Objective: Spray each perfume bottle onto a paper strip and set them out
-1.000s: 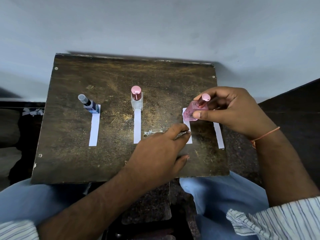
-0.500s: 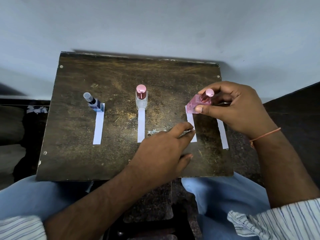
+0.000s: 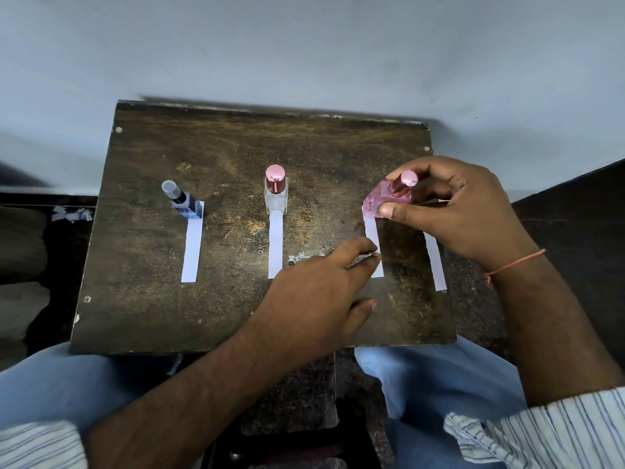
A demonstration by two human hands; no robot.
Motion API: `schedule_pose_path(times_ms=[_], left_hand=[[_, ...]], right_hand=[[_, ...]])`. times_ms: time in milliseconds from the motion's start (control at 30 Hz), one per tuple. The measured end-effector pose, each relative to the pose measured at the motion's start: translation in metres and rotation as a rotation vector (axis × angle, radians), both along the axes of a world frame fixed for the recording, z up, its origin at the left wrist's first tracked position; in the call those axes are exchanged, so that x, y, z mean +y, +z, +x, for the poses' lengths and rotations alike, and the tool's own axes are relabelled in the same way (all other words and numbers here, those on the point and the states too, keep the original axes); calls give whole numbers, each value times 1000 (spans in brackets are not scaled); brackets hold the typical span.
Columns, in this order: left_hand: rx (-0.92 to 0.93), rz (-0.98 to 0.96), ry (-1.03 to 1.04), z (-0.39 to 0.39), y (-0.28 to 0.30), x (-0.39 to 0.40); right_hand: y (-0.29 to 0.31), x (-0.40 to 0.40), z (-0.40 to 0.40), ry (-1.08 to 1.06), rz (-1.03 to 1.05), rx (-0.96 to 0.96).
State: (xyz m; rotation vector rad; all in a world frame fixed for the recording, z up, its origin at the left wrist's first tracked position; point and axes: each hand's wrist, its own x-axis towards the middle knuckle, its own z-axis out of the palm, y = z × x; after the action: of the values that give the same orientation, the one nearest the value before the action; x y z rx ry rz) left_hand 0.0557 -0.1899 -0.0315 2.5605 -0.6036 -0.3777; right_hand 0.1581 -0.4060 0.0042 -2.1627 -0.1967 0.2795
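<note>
My right hand (image 3: 466, 211) grips a pink perfume bottle (image 3: 384, 199) with a pink cap at the far end of the third paper strip (image 3: 372, 236). My left hand (image 3: 314, 299) presses that strip down with its fingertips near the strip's near end. A blue bottle (image 3: 186, 201) with a clear cap stands on the far end of the left strip (image 3: 192, 250). A clear bottle (image 3: 276, 194) with a pink cap stands at the far end of the middle strip (image 3: 275, 247). A fourth strip (image 3: 436, 265) lies bare at the board's right edge, partly under my right hand.
All of this sits on a dark worn wooden board (image 3: 236, 147) resting on my lap, with a grey wall close behind. Paper scraps (image 3: 69, 213) lie on the dark surface to the left. A dark ledge (image 3: 575, 204) runs on the right.
My right hand has brought the pink bottle lower and upright onto the far end of the third strip. My left hand has stayed on the strip.
</note>
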Motion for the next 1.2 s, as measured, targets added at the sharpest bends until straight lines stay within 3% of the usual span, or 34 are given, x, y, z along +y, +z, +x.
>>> schedule_pose_path(times_ms=[167,367,733,1200], left_hand=[[6,-19,-6,0,0,1],[-4,-80,-16,1,3,9],[-31,-138,-18,-2,3,23],[-67,-133,-31,-2,-2,21]], right_hand=[[-1,-3,0,23,-13,25],[1,-32,3,75,-214,-26],[-2,-75,-8,210,-463,151],[-6,-72,-9,164,-459,125]])
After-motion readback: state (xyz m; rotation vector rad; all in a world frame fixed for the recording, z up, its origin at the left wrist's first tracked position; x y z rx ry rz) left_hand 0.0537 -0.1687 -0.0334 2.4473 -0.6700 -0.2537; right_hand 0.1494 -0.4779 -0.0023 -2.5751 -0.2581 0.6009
